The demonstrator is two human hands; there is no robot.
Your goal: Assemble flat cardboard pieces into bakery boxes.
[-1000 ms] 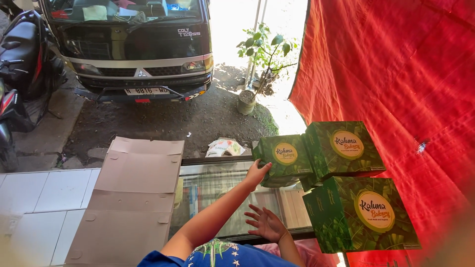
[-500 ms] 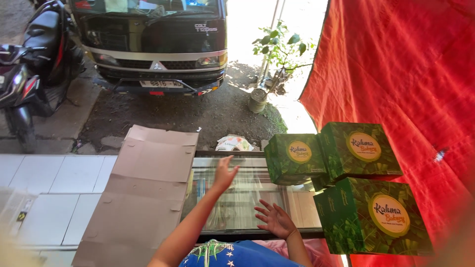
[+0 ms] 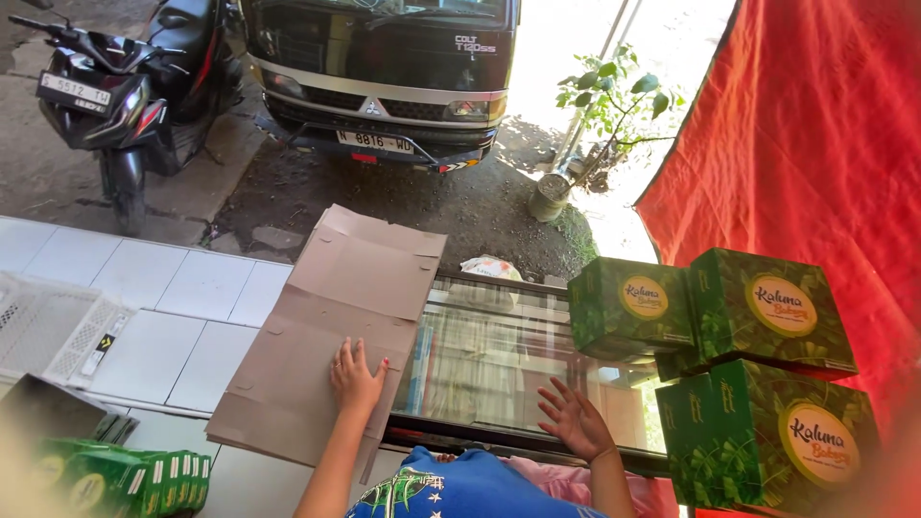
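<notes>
The left hand (image 3: 357, 376) lies flat, fingers spread, on the flattened brown cardboard sheet (image 3: 331, 336), pressing near its lower right edge. It grips nothing, palm down on the board. The cardboard lies partly on the white tiled table (image 3: 163, 326) and partly over the left end of the glass-topped display case (image 3: 499, 360). The right hand (image 3: 576, 420) hovers open above the glass, fingers fanned wide, empty, palm tilted up and away. Just to the right, three green boxes with round yellow labels are stacked: one (image 3: 628, 307) beside another (image 3: 772, 309) on top, and a larger one (image 3: 777, 439) below. At the lower left, a bundle of green flat-packed cartons (image 3: 125, 480) sits near a white plastic crate (image 3: 53, 331). Beyond the table, a dark van (image 3: 384, 67) and a motorbike (image 3: 125, 86) stand parked, with a potted plant (image 3: 600, 125) beside a red cloth (image 3: 825, 144).
</notes>
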